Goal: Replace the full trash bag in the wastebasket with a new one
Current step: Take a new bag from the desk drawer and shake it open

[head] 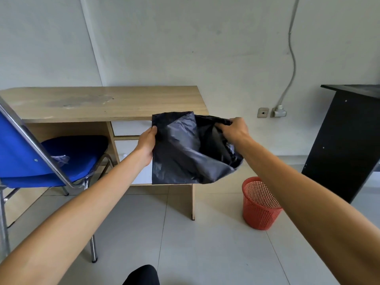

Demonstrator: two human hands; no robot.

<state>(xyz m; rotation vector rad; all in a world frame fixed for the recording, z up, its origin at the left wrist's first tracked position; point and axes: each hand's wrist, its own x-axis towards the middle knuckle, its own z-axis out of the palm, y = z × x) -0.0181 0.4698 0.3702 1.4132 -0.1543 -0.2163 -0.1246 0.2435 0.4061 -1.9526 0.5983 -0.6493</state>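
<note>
I hold a black plastic trash bag (181,153) up in front of me at chest height. My left hand (147,146) grips its left edge. My right hand (234,130) pinches the top right rim, and the mouth of the bag gapes between the two hands. Below and to the right, a red mesh wastebasket (260,203) stands on the tiled floor with no liner visible in it. The full bag is not in view.
A wooden desk (102,103) with white drawers stands against the wall behind the bag. A blue chair (61,159) with a bit of clear plastic on its seat is at the left. A black cabinet (347,140) stands at the right, past the wastebasket.
</note>
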